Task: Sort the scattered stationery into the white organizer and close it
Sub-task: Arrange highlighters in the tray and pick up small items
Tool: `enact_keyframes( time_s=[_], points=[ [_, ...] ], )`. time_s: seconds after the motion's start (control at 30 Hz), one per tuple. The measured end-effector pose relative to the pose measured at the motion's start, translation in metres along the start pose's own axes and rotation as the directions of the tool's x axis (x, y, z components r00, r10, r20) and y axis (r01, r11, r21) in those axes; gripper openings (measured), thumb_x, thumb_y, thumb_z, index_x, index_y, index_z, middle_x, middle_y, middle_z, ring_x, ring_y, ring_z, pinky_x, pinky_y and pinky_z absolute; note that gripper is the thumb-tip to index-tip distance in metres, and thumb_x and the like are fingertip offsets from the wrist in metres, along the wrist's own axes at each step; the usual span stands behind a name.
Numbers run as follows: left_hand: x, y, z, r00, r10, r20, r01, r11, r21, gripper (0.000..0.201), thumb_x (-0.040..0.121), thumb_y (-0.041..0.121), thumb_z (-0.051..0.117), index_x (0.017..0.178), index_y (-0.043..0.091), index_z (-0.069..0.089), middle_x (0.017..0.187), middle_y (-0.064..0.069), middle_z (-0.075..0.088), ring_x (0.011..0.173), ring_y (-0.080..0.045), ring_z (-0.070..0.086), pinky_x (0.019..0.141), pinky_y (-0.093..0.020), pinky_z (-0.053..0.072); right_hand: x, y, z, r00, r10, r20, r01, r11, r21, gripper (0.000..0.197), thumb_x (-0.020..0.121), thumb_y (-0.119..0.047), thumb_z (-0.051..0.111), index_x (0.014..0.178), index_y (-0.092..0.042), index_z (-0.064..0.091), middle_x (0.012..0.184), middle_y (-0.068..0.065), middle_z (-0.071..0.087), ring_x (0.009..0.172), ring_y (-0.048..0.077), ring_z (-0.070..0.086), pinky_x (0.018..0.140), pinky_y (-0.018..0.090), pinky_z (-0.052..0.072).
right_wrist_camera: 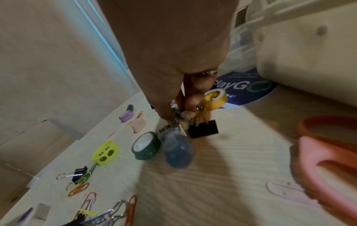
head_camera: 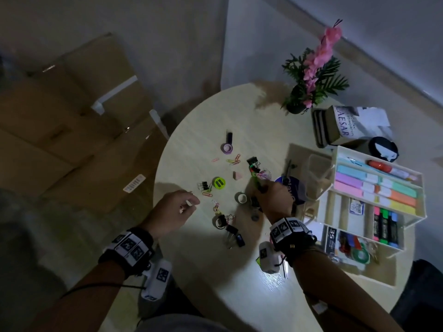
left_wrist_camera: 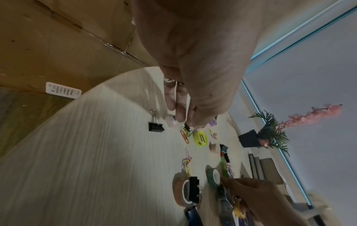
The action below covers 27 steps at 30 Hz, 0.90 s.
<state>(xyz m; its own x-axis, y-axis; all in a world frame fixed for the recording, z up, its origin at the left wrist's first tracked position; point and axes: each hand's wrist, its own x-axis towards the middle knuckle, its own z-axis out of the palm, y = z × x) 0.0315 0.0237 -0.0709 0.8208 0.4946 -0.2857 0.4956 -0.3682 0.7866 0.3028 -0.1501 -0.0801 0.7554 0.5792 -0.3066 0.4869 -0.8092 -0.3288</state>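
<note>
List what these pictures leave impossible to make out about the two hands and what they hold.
- Right hand: grips a green pen; in the right wrist view the other items it grips are motion-blurred.
- Left hand: holds something thin and white; too small in the head view, fingers cover it in the left wrist view.

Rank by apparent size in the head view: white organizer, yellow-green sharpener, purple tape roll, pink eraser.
1. white organizer, by far the largest.
2. yellow-green sharpener and purple tape roll: about alike, so unranked.
3. pink eraser, smallest.
All lie on the table at similar range.
</note>
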Motion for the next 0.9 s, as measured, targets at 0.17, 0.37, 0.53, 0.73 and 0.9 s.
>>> enact_keyframes(
  time_s=[0.17,0.37,0.53,0.73,0.9],
  points=[
    [0.017,0.012,0.006,0.998,0.043,0.043,-0.044,0.999,0.001,0.016,0.097,0.016,0.071,0.111,0.024,0.074,0.108,0.013,0.068,0.088,-0.004,0.065,0.079,-0.035,0.059,-0.013,-0.004,-0.002,1.0,0.008,0.021,-0.008,1.0,0.002,0.044,0.094,-0.056,0.062,0.066,-0.021,0.057,0.061,-0.002,0.055,0.059,0.023,0.06,0.054,0.027,0.041],
    [0.052,0.052,0.021,0.944,0.317,0.097,-0.33,0.885,0.329,0.05,0.095,0.021,0.069,0.142,0.033,0.054,0.15,0.009,0.045,0.138,-0.019,0.04,0.11,-0.038,0.04,-0.051,-0.011,-0.017,0.96,-0.259,0.103,0.213,0.922,0.325,0.023,0.081,-0.038,0.062,0.066,-0.02,0.066,0.062,-0.009,0.063,0.049,0.008,0.055,0.049,0.034,0.049],
    [0.071,0.079,0.036,0.887,0.388,0.249,-0.461,0.741,0.488,0.025,0.098,0.018,0.063,0.121,0.029,0.065,0.12,0.009,0.065,0.118,-0.019,0.056,0.109,-0.043,0.03,-0.046,-0.016,-0.046,0.908,-0.332,0.255,0.102,0.767,0.633,0.014,0.093,-0.009,0.072,0.082,-0.01,0.08,0.069,0.004,0.074,0.056,0.016,0.06,0.058,0.032,0.053],
    [0.053,0.072,0.019,0.954,0.257,0.156,-0.294,0.908,0.299,0.021,0.109,0.038,0.045,0.106,0.021,0.057,0.087,0.002,0.062,0.075,-0.021,0.06,0.063,-0.042,0.05,0.035,0.025,-0.036,0.993,0.082,-0.079,-0.064,0.974,0.217,0.021,0.097,-0.01,0.059,0.115,-0.003,0.068,0.095,0.014,0.073,0.085,0.03,0.07,0.075,0.039,0.056],
    [0.015,0.046,-0.001,0.982,0.114,0.148,-0.124,0.99,0.061,0.016,0.108,0.036,0.047,0.103,0.029,0.06,0.074,0.006,0.056,0.063,-0.013,0.052,0.059,-0.043,0.042,0.057,0.039,-0.01,0.977,0.184,-0.109,-0.166,0.974,0.151,0.027,0.087,-0.013,0.052,0.088,0.008,0.069,0.084,0.026,0.07,0.077,0.038,0.071,0.067,0.044,0.059]
  ],
)
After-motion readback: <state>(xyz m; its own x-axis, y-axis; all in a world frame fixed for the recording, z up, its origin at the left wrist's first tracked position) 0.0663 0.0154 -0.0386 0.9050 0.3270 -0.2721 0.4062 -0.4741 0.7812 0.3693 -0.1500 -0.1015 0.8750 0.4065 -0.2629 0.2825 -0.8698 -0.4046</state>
